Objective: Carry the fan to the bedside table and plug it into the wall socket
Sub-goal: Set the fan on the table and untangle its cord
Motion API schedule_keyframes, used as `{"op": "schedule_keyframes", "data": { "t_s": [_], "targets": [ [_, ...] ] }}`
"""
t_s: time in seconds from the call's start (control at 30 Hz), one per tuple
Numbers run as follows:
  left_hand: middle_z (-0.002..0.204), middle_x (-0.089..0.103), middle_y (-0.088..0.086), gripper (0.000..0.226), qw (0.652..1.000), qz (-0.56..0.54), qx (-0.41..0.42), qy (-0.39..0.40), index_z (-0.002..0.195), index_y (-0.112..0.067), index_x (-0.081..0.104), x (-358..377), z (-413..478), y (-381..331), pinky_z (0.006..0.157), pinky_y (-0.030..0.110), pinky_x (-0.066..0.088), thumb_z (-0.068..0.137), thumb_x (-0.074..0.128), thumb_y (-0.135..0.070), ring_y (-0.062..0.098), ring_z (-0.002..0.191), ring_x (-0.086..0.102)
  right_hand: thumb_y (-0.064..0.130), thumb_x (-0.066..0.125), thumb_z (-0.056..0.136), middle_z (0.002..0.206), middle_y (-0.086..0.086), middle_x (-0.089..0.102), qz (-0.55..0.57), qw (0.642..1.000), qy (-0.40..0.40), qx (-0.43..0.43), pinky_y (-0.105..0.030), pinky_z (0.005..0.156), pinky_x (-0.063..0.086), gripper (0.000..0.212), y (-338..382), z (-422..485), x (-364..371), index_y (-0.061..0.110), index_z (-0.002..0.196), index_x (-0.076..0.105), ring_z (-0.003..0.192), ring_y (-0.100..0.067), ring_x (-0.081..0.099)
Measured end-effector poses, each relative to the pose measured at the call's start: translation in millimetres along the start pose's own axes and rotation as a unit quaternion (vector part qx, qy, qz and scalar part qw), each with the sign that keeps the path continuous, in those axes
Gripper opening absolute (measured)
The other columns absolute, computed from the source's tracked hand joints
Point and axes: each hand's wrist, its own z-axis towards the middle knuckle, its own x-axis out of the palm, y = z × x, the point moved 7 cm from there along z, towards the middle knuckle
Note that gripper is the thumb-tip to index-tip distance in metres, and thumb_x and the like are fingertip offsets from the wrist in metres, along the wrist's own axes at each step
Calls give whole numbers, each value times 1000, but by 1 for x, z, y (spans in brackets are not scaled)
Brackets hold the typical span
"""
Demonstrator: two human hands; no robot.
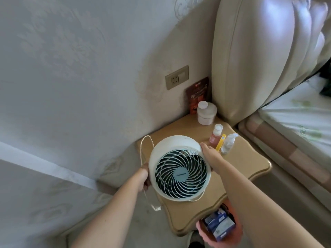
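Note:
A round cream fan (179,169) with a spiral grille and a blue hub faces me over the left part of the tan bedside table (247,169). My left hand (144,178) grips its left rim together with the cream cord (143,149), which loops above that hand and trails below the fan. My right hand (208,153) holds the fan's upper right rim. I cannot tell whether the fan rests on the table. The wall socket (176,80), a beige plate, sits on the wall above the table's back, with nothing plugged in.
At the table's back stand a white jar (206,113) and a brown packet (197,94). A pink bottle (215,134), a yellow tube (220,144) and a clear pump bottle (228,143) stand right of the fan. The bed (295,122) and padded headboard (250,59) lie right. Blue boxes (219,223) sit below the table's front edge.

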Motion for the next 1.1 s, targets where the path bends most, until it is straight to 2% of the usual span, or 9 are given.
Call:
{"op": "schedule_keyframes", "data": {
  "t_s": [0.1, 0.23, 0.37, 0.5, 0.67, 0.87, 0.97, 1.1],
  "targets": [
    [28, 37, -2, 49, 1000, -1, 8, -10, 51, -16, 38, -1, 4, -3, 42, 18, 18, 96, 30, -31, 13, 35, 29, 47, 25, 91, 146, -14, 44, -20, 1000, -17, -13, -43, 112, 33, 65, 5, 2, -1, 7, 139, 42, 132, -34, 42],
    [24, 35, -4, 46, 999, -25, 16, -24, 50, -17, 36, -10, 4, -14, 38, 14, 16, 95, 32, -27, 9, 22, 26, 46, 24, 88, 134, -16, 53, -36, 998, -31, -37, -41, 104, 39, 62, 20, 4, -2, 8, 128, 52, 122, -34, 49],
    [25, 34, -3, 44, 999, -20, 26, -37, 50, -17, 35, -21, 10, -32, 37, 10, 15, 94, 33, -23, 9, 24, 25, 47, 22, 87, 132, -17, 54, -25, 998, -32, -56, -39, 99, 37, 64, 34, 10, 1, 10, 129, 52, 120, -34, 48],
    [22, 34, -6, 42, 998, -9, 35, -44, 52, -17, 35, -22, 16, -35, 34, 4, 15, 93, 31, -19, 6, 16, 22, 47, 22, 88, 133, -20, 52, -29, 998, -25, -58, -41, 103, 37, 63, 31, 18, 8, 8, 129, 51, 122, -36, 47],
    [25, 32, -5, 42, 998, 13, 32, -55, 52, -16, 33, -22, 13, -37, 35, 4, 14, 94, 29, -16, 6, 15, 22, 44, 21, 90, 130, -19, 54, -33, 997, -25, -67, -44, 104, 36, 59, 27, 21, 9, 8, 123, 54, 122, -36, 46],
    [32, 36, -1, 42, 998, -1, 29, -58, 55, -15, 35, -26, 5, -35, 34, 0, 16, 96, 28, -22, 7, 12, 26, 39, 22, 91, 118, -17, 60, -56, 995, -35, -72, -39, 91, 39, 53, 29, 17, 4, 6, 112, 59, 109, -34, 52],
    [37, 35, -1, 41, 998, -12, 23, -56, 55, -15, 35, -26, -6, -26, 34, 3, 14, 95, 29, -24, 7, 13, 24, 34, 22, 93, 118, -18, 59, -71, 993, -37, -90, -41, 94, 38, 50, 33, 7, 3, 4, 109, 58, 112, -37, 50],
    [25, 37, -4, 39, 998, -26, 21, -54, 57, -15, 37, -23, -25, -10, 32, 3, 15, 94, 28, -23, 7, 13, 24, 38, 23, 89, 115, -18, 59, -83, 991, -43, -96, -39, 86, 39, 48, 27, -8, 0, 7, 103, 57, 107, -35, 51]
  ]
}}
